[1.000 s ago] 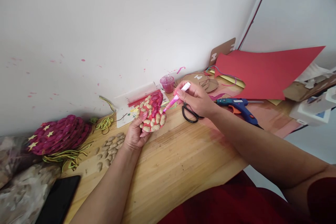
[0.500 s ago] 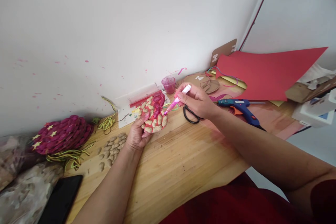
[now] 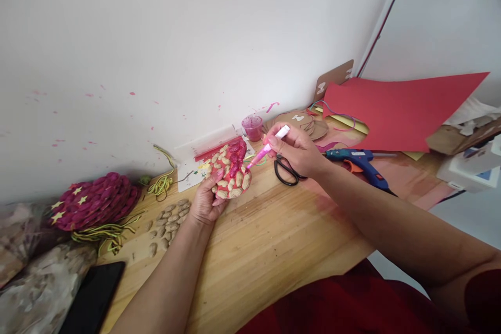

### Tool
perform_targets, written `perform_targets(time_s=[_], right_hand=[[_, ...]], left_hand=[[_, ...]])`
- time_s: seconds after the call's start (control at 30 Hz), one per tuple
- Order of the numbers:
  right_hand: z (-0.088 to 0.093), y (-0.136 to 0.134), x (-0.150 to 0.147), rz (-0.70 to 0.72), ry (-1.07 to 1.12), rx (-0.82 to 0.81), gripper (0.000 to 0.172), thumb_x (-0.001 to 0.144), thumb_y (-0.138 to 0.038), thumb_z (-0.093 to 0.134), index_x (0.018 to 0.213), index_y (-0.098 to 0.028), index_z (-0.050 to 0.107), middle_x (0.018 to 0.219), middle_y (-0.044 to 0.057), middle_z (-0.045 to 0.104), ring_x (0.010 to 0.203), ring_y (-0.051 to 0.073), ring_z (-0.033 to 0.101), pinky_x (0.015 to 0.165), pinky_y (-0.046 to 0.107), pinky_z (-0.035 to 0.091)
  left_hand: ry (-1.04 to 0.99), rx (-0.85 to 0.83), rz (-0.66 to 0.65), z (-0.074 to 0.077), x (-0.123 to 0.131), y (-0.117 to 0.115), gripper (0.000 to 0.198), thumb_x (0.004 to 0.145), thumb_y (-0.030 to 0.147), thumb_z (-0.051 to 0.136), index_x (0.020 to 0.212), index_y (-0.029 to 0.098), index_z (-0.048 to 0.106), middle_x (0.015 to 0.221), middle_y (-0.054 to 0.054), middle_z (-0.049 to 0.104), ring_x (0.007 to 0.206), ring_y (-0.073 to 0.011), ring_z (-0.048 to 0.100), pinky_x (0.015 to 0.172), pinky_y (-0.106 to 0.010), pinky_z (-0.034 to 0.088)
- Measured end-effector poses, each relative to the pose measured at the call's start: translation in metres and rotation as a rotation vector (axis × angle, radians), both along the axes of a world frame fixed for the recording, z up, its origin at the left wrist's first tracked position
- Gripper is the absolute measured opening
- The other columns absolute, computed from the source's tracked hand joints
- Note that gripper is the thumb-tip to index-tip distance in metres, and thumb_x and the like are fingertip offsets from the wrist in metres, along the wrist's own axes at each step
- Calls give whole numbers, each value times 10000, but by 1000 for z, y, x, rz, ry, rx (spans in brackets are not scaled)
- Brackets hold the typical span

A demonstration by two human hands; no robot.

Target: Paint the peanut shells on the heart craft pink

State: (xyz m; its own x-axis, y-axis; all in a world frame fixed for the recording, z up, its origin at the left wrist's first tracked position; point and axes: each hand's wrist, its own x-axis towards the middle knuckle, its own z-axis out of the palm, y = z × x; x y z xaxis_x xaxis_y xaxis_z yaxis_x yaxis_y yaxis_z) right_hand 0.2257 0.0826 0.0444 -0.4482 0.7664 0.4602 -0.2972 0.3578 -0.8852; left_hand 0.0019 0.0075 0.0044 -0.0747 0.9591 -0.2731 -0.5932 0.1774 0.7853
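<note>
My left hand (image 3: 207, 199) grips the lower left edge of a red disc covered with peanuts (image 3: 230, 180), holding it tilted above the table. The peanuts at its upper right are coated in wet magenta paint; the others are plain tan. Pinched in my right hand (image 3: 295, 148) is a white-handled paintbrush (image 3: 274, 143), stained pink along its lower part. Its tip meets a peanut at the disc's right side, beside the painted ones. Behind the hands stands a clear cup of magenta paint (image 3: 252, 128). Loose peanuts (image 3: 172, 219) lie left of my left forearm.
Magenta peanut discs with stars (image 3: 94, 201) are stacked at the left, near yellow-green cords (image 3: 104, 235), plastic bags (image 3: 43, 292) and a black phone (image 3: 92, 297). Rightward are black-handled scissors (image 3: 287, 172), a blue glue gun (image 3: 362, 163), cardboard discs (image 3: 301, 122) and red paper (image 3: 399, 109).
The paintbrush tip has shifted very slightly right and down on the peanut disc, with my right hand moving along. My left hand keeps its hold. The whole view has shifted slightly.
</note>
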Motion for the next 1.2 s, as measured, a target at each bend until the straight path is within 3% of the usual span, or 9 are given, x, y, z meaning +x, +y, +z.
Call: perform_targets(time_s=[0.33, 0.6, 0.77, 0.93, 1.1, 1.2], right_hand=[[-2, 3, 0, 27, 18, -81, 433, 849, -576, 755, 866, -188, 562, 745, -28, 544, 639, 96, 499, 582, 251, 423], [-3, 4, -2, 34, 43, -182, 471, 791, -591, 803, 835, -188, 562, 714, -46, 535, 623, 85, 479, 582, 242, 400], [-5, 5, -2, 85, 72, -219, 464, 763, -560, 834, 817, -185, 565, 730, -41, 540, 615, 82, 477, 579, 247, 394], [-4, 5, 0, 22, 25, -185, 445, 800, -567, 801, 835, -194, 560, 705, -42, 533, 623, 90, 468, 560, 240, 373], [-3, 4, -1, 87, 41, -190, 443, 794, -555, 809, 826, -184, 569, 710, -42, 530, 613, 83, 468, 573, 245, 384], [-3, 4, -2, 42, 23, -179, 450, 785, -560, 815, 842, -187, 569, 716, -40, 532, 629, 90, 477, 577, 245, 389]], left_hand=[[3, 68, -17, -2, 0, -1, 322, 619, 190, 860, 818, 156, 610, 539, 41, 584, 258, 0, 241, 236, -112, 129], [50, 147, -99, -5, 1, -2, 429, 588, 303, 936, 654, 153, 539, 410, 76, 456, 252, 8, 180, 241, -109, 154], [47, 142, -103, -6, 1, -2, 420, 581, 297, 941, 693, 147, 564, 454, 69, 500, 264, 10, 189, 246, -111, 142], [46, 139, -122, -8, 0, -2, 385, 592, 270, 924, 746, 149, 592, 445, 81, 479, 271, 3, 193, 254, -116, 131], [39, 134, -119, -9, -1, -2, 373, 605, 271, 916, 774, 145, 609, 467, 77, 495, 281, 6, 193, 262, -115, 124], [57, 113, -107, -9, 0, -2, 396, 581, 290, 929, 756, 142, 606, 443, 79, 466, 280, 0, 204, 261, -120, 142]])
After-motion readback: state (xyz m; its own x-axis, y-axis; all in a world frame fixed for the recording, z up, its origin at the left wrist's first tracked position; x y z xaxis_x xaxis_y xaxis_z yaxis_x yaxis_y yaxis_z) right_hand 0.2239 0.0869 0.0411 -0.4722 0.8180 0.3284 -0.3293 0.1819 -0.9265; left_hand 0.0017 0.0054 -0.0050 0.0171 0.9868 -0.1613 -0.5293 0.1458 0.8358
